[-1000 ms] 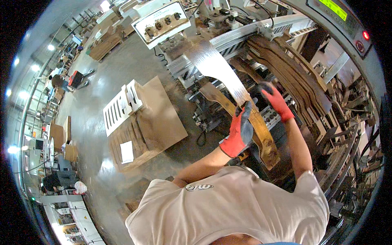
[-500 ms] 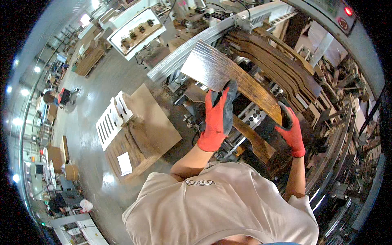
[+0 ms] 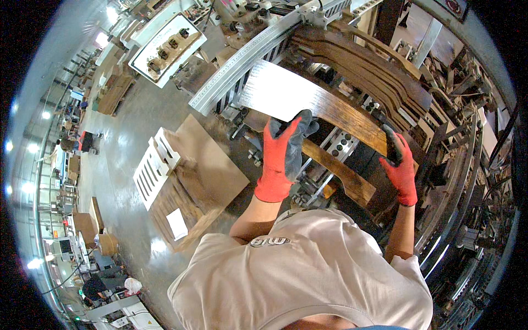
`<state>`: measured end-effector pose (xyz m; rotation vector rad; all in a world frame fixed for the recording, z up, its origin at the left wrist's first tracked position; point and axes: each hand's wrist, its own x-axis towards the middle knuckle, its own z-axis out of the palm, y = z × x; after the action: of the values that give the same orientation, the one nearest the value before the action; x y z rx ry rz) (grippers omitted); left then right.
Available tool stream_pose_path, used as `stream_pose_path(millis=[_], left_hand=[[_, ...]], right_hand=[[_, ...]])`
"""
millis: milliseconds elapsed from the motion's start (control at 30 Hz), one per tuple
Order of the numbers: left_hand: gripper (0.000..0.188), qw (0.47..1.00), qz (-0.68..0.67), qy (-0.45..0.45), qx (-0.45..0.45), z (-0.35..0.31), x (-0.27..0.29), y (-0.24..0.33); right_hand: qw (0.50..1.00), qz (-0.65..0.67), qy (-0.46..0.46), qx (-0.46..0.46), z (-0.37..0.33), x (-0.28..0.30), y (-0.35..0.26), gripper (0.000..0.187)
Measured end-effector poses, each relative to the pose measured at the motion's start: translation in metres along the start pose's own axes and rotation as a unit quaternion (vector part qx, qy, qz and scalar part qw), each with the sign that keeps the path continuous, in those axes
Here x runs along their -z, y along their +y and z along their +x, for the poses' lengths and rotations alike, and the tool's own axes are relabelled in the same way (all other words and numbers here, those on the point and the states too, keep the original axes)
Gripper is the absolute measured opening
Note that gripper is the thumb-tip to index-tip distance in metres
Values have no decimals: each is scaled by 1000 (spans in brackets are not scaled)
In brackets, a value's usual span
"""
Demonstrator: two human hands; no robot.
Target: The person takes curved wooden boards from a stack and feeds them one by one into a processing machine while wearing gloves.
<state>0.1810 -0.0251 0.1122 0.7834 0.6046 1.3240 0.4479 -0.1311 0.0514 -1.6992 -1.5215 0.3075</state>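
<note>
A long brown wooden board [image 3: 341, 114] with visible grain is held up in front of me, its left part washed out by glare. My left hand [image 3: 287, 148], in a red glove with a dark grey palm, is closed on the board's near edge around its middle. At the board's right end, my right hand [image 3: 400, 165], gloved the same way, grips with thumb and fingers. Beneath the held board a second, curved wooden piece [image 3: 346, 177] lies on the machine's metal supports [image 3: 339, 144].
Beyond the board lies a stack of dark, curve-edged wooden pieces [image 3: 357, 60]. A silver slotted rail [image 3: 242, 60] runs along the machine's far left. On the left, a brown panel stack [image 3: 214, 170] carries a white slotted part [image 3: 151, 173] and a paper sheet [image 3: 176, 224].
The view has swung slightly. The board's glare is broader, and its right end with my right hand has shifted a little right. Both hands keep their hold.
</note>
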Motion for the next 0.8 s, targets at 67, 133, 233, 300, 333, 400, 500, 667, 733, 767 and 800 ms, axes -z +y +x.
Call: stream_pose_path(millis=[67,133,233,300,333,400,500,667,733,767,800], left_hand=[[25,999,30,-30,-24,-3,3,-1],[22,999,-31,-41,15,-1,11,-3],[21,995,-68,-75,14,0,18,-8],[21,991,-85,-101,5,2,24,-13],[21,989,-99,-113,7,2,28,-15],[23,986,-96,-136,3,1,31,-16],[26,985,-65,-158,-1,-5,30,-13],[32,986,-70,-148,14,-13,30,-12],[35,985,-72,-156,6,-15,30,-10],[37,985,-72,-156,7,-15,30,-9],[38,985,-71,-156,7,-16,31,-9]], right_hand=[[1000,-12,3,0,-2,4,-3,73],[1000,-16,3,7,-4,10,-6,73],[1000,-29,2,-9,-2,19,-23,73],[999,-50,11,-11,-4,21,-20,72],[998,-60,16,-12,-6,22,-17,72],[999,-38,1,-13,-6,25,-15,71],[999,-30,-6,-14,-7,26,-14,71],[1000,-24,-7,-17,-11,24,-11,72],[1000,-18,-7,-20,-13,23,-7,72],[1000,-12,-10,-20,-13,23,-8,72],[1000,-6,-14,-19,-12,23,-10,72]])
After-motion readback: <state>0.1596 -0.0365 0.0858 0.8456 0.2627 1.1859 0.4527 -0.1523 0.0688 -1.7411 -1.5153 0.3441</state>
